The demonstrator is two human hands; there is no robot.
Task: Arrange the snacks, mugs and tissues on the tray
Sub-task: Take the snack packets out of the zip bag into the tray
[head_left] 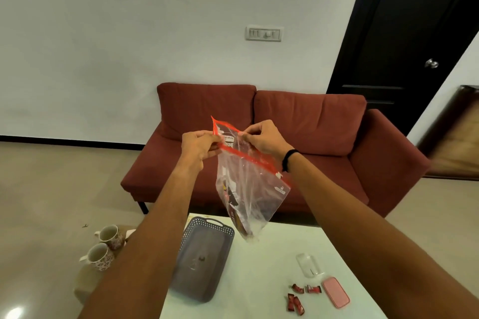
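Observation:
I hold a clear zip bag (pixel 248 184) with a red seal strip up in front of me, above the white table (pixel 261 277). My left hand (pixel 199 146) and my right hand (pixel 261 137) each pinch one side of its top edge. Dark snack packets lie inside, at the bottom. A grey tray (pixel 202 259) with perforated walls sits on the table's left part. Several small red snack packets (pixel 298 298) lie at the table's right front. Two flowered mugs (pixel 103 248) stand on a low surface left of the table.
A pink case (pixel 336 292) and a clear plastic container (pixel 308 265) lie next to the red packets. A red sofa (pixel 311 137) stands behind the table, a dark door (pixel 404 33) at the back right.

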